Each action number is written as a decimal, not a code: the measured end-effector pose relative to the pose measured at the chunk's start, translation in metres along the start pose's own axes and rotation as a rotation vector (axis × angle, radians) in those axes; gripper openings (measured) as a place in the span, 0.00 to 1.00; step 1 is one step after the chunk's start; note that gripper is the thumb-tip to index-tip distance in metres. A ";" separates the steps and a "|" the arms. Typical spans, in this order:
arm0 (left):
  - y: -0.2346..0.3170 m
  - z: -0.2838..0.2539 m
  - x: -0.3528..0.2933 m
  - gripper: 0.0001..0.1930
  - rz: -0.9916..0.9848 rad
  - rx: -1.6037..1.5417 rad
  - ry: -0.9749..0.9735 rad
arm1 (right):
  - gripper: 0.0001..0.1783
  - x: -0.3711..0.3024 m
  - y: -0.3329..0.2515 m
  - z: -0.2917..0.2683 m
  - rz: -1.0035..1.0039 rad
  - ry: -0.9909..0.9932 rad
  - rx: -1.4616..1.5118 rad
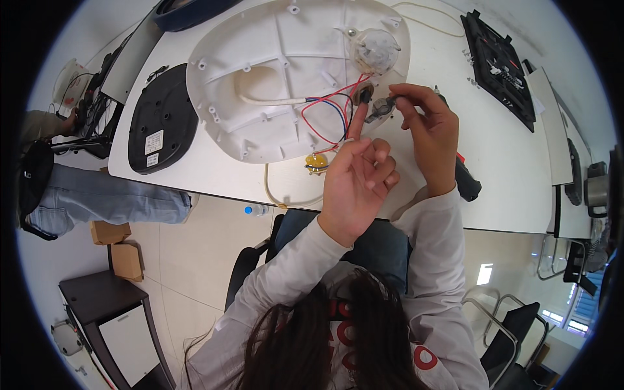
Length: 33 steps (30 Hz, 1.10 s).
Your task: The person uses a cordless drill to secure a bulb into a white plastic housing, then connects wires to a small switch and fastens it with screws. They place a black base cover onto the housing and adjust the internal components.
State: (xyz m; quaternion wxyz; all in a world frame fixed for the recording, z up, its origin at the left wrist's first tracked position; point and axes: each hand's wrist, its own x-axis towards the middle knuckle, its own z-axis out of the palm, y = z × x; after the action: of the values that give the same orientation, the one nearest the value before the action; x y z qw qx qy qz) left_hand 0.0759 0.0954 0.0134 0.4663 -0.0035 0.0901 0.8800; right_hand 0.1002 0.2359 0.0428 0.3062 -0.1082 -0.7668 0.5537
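One white shell (263,45), left hand (356,187) loosely curled, index finger (357,123) extended, right hand (434,129) pinching a dark part (382,108)

The left hand (354,188) is pointing its index finger at a dark fitting (365,95) inside the white housing (273,42); the right hand (432,127) is pinching a small grey part (382,108) at the housing's right edge. Red wires (305,118) are looping inside the housing, and a black cover (170,114) is lying left of it.
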 end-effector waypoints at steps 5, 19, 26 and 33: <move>0.000 0.003 0.003 0.27 0.001 -0.016 0.018 | 0.08 -0.001 0.010 0.003 -0.011 0.009 -0.003; 0.003 0.009 -0.003 0.24 0.019 -0.118 0.013 | 0.11 0.000 0.011 0.007 -0.242 0.065 -0.194; 0.003 0.002 -0.002 0.29 0.010 -0.133 -0.037 | 0.20 -0.006 0.002 0.011 -0.306 -0.003 -0.417; 0.000 0.000 -0.002 0.30 0.033 -0.106 -0.051 | 0.16 -0.007 0.008 0.011 -0.358 0.009 -0.514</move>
State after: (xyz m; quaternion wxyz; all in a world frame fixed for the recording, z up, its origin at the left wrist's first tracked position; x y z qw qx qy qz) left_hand 0.0771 0.0940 0.0141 0.4530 -0.0042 0.0317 0.8910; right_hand 0.0977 0.2262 0.0312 0.3647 -0.0478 -0.8873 0.2783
